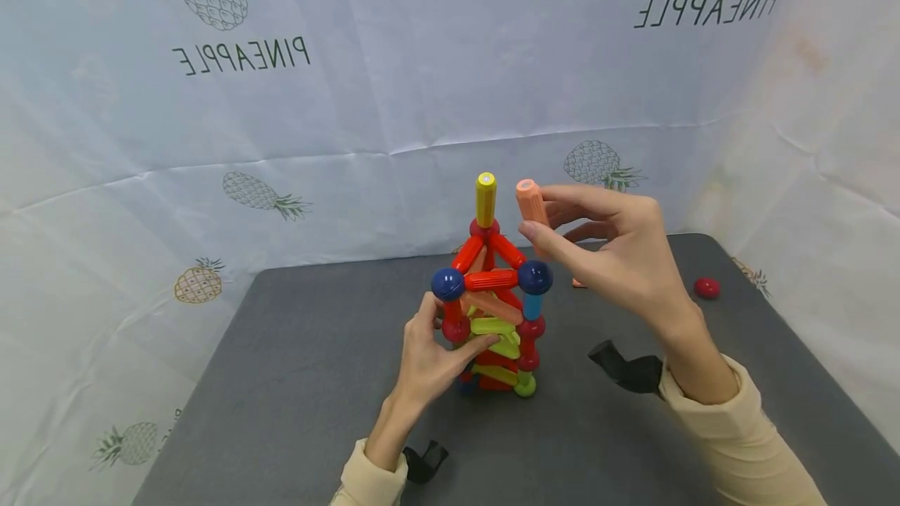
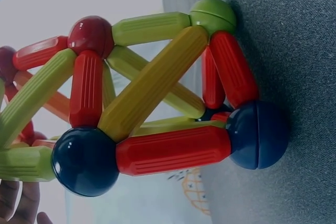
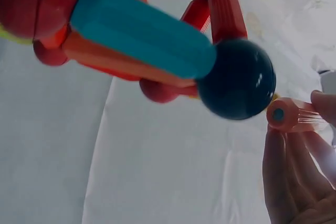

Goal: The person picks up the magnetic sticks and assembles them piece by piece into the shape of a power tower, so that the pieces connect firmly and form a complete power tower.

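Observation:
A tall tower of magnetic rods and balls (image 1: 491,280) stands on the table, built from red, lime, orange and blue pieces. My left hand (image 1: 430,358) grips its left side, thumb across the front and fingers partly hidden behind. One yellow rod (image 1: 485,201) points straight up from a red ball (image 1: 484,226) at the tower's back top. Between thumb and fingertips, my right hand (image 1: 622,248) pinches an orange rod (image 1: 530,200) upright, above the right blue ball (image 1: 535,277). The right wrist view shows the flat end of this orange rod (image 3: 283,115) beside the blue ball (image 3: 237,80).
A loose red ball (image 1: 706,288) lies at the right of the grey table (image 1: 323,381). Behind the tower, a small orange piece (image 1: 578,283) shows near the right hand. A white cloth with pineapple prints (image 1: 394,76) hangs along the back and sides.

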Available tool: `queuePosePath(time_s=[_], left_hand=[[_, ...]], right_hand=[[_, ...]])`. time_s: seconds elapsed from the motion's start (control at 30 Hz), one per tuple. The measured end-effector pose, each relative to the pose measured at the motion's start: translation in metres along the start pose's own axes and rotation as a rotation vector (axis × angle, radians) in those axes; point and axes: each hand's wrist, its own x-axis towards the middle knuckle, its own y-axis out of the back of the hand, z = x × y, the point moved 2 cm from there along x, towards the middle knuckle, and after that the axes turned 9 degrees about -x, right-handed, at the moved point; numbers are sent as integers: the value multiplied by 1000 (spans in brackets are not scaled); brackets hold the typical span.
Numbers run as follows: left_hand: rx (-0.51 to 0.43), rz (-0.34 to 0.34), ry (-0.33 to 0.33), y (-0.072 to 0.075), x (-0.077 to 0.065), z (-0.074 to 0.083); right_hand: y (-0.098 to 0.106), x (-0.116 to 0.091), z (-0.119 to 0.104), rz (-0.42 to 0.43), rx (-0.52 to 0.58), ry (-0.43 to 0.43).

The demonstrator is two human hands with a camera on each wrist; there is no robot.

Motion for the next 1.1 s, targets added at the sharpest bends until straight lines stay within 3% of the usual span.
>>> queuePosePath(time_s=[0.3, 0.63, 1.1], left_hand=[[-5, -10, 19, 0, -1, -2], [-6, -9, 28, 0, -1, 0], [-17, -15, 20, -1, -1, 0]], right_hand=[[-17, -1, -4, -89, -13, 19], [-22, 1, 0, -31, -70, -80], [-21, 1, 9, -29, -71, -82]])
